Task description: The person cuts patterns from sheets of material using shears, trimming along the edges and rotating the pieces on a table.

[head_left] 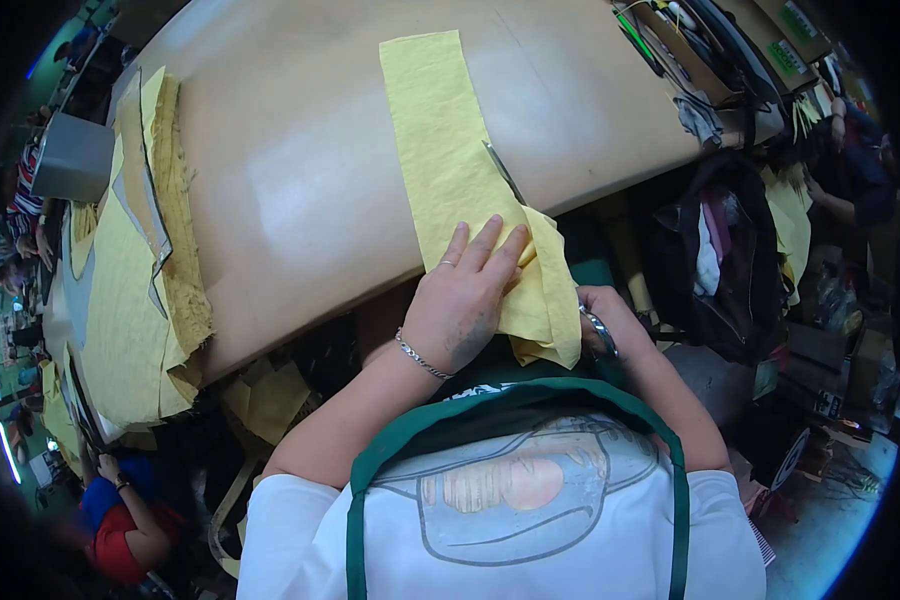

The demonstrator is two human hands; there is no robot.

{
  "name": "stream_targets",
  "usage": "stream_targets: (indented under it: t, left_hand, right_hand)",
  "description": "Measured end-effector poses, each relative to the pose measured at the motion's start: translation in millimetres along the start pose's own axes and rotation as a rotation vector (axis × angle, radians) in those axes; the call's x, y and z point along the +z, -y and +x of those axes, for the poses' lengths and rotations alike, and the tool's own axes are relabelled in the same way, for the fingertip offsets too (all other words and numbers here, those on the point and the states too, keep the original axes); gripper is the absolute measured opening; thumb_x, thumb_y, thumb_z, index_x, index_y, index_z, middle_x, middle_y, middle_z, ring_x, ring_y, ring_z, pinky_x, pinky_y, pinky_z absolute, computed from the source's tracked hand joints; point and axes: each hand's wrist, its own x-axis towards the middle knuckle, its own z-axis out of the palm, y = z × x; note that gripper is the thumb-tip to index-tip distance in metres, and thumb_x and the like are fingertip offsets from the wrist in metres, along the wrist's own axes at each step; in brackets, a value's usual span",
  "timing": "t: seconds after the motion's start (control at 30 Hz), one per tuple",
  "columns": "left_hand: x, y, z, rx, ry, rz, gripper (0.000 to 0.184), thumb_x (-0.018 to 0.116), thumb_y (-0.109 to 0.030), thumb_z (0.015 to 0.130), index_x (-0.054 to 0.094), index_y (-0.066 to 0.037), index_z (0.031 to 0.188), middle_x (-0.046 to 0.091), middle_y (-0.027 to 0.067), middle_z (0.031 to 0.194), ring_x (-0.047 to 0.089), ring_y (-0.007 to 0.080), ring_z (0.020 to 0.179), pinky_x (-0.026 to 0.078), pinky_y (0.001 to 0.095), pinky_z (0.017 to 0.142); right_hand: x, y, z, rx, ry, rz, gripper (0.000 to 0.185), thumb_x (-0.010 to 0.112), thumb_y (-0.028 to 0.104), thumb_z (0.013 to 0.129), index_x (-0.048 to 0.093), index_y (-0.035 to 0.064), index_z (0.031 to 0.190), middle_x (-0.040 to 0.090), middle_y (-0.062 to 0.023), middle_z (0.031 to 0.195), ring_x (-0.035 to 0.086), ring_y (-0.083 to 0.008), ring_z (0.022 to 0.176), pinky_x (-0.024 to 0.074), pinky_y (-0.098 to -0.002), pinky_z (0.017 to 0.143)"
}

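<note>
A long strip of yellow cloth (430, 130) lies on the table, its near end folded over and hanging past the edge. My left hand (465, 290) rests flat on the cloth with its fingers stretched out, a ring and a chain bracelet on it. A blade of a pair of scissors (503, 172) shows along the cloth's right side, above the fold. My right hand (600, 300) is at the hanging end, closed around the scissors' handle, it appears; the cloth hides its fingers and the handle.
The brown table (300, 130) has a rounded edge near my body. At left lie stacked yellow cloth pieces (130, 310) with a grey-edged template (145, 190) on top. A box of tools (670, 50) stands at upper right. A black bag (720, 260) hangs at right. Other people are nearby.
</note>
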Motion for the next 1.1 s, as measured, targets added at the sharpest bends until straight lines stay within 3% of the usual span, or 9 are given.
stream_targets:
  t: [0.43,0.53,0.73,0.83,1.1]
  left_hand:
    - [2.8,-8.8,4.4,0.004,-0.022,-0.147,0.036,0.05,-0.006,0.082,0.044,-0.004,0.118,0.048,0.0207,0.114,0.05,0.0351,0.102,0.044,0.0369,0.084]
    - [3.5,-10.4,5.5,0.031,-0.037,-0.174,0.036,0.049,-0.005,0.082,0.044,-0.003,0.118,0.049,0.0211,0.114,0.051,0.0334,0.101,0.045,0.0365,0.083]
    - [5.1,-10.9,4.4,0.055,-0.028,-0.151,0.036,0.05,-0.005,0.082,0.044,-0.002,0.117,0.049,0.0214,0.113,0.052,0.0338,0.099,0.046,0.0356,0.081]
    - [6.4,-14.8,0.0,0.08,0.004,-0.16,0.036,0.051,-0.007,0.081,0.043,-0.001,0.116,0.049,0.0214,0.113,0.052,0.0347,0.098,0.047,0.0357,0.08]
    - [4.6,-21.4,-10.8,0.056,0.075,-0.143,0.036,0.053,-0.01,0.081,0.043,-0.002,0.115,0.047,0.0201,0.116,0.053,0.0347,0.099,0.048,0.0374,0.079]
  right_hand:
    - [7.3,-23.8,-2.1,-0.051,-0.017,0.142,0.029,0.065,0.023,0.072,0.056,-0.0046,0.069,0.051,-0.0034,0.053,0.044,-0.0079,0.051,0.0392,-0.027,0.047]
    - [8.8,-23.6,-4.0,-0.125,-0.099,0.051,0.027,0.064,0.02,0.071,0.056,-0.0053,0.067,0.051,-0.0039,0.053,0.044,-0.0078,0.051,0.0394,-0.0275,0.047]
    - [1.8,-8.8,-9.9,-0.036,-0.05,0.035,0.028,0.064,0.024,0.071,0.059,-0.0036,0.075,0.057,-0.0075,0.058,0.051,-0.0092,0.055,0.0432,-0.0267,0.053]
    - [-1.3,-10.9,1.2,-0.127,-0.012,-0.07,0.03,0.064,0.027,0.072,0.061,-0.0018,0.08,0.059,-0.0079,0.062,0.053,-0.0102,0.057,0.0443,-0.0265,0.055]
    - [-4.2,-0.9,7.2,-0.114,0.022,-0.042,0.03,0.063,0.027,0.072,0.059,-0.0021,0.077,0.06,-0.0101,0.064,0.055,-0.0132,0.056,0.0449,-0.0281,0.055]
